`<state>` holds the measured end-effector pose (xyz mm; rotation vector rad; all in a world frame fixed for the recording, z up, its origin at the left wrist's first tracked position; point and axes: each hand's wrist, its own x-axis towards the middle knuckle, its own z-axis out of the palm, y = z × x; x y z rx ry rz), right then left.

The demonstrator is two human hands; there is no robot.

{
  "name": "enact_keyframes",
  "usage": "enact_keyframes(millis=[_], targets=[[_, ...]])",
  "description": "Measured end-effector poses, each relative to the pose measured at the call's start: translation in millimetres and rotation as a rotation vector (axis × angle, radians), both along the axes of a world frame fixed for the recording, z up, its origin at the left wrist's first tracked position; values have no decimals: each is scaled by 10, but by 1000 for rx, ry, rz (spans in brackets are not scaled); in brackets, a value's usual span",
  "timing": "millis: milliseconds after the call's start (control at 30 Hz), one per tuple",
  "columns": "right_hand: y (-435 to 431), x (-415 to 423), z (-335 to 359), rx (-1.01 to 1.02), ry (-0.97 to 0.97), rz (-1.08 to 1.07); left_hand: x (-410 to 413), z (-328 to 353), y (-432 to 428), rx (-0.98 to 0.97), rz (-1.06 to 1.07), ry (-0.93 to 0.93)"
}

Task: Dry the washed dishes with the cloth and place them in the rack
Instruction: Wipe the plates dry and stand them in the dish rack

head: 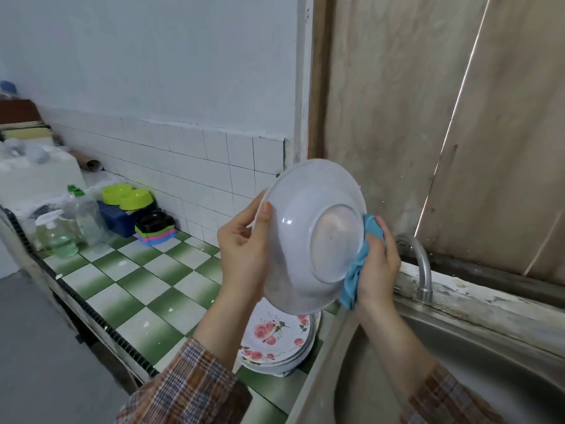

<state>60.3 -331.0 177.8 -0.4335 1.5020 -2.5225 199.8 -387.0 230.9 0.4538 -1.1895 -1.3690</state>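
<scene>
Translucent white plastic: one bowl, being held up on edge, its underside and foot ring facing the wearer and its hollow turned away.

Left hand is pinching the bowl's left rim. The thumb is lying on the outer wall and the fingers are passing behind, out of sight.

Right hand is curling round a bunched blue cloth and pressing it against the opposite rim. The cloth is folding over that edge; how far it is reaching into the hollow cannot be told.

Governing relation: the bowl is lying directly between the two grips, rim to rim, so the left hand is likely bearing the weight while the right is working the cloth. Drying of this piece appears under way, not finished.

Below the left grip, a stack of flowered plates is resting on the green-and-white tiled counter, just beside the sink. Whether these are dried cannot be told.

Below the right grip is the steel sink, with a tap just beyond the knuckles.

No rack is showing. Whichever way it lies, the left hand — already holding the rim — seems the better placed to carry the bowl there.
</scene>
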Motion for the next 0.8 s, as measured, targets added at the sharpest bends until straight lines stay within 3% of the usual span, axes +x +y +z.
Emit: enact_keyframes(millis=[100, 267, 433, 533, 600, 700, 800], targets=[[-6, 22, 247, 79, 90, -15, -72, 73, 25, -121, -75, -147], [-2, 389, 367, 159, 610, -28, -224, 88, 108, -180, -125, -234], [-18, 578, 13, 267, 1240, -231, -290, 123, -21, 90, -8, -88], [-53, 513, -367, 271, 1425, -272, -257, 139, -88, 204, 89, 37], [-55, 448, -587, 235, 1322, -237, -211, 126, -138, 251, 126, 102], [-29, 385, -687, 88, 915, -186, -109, 85, -155, 213, 119, 84], [-23, 248, -444, -47, 477, -200, 1, 94, -126, 47, 95, 52]])
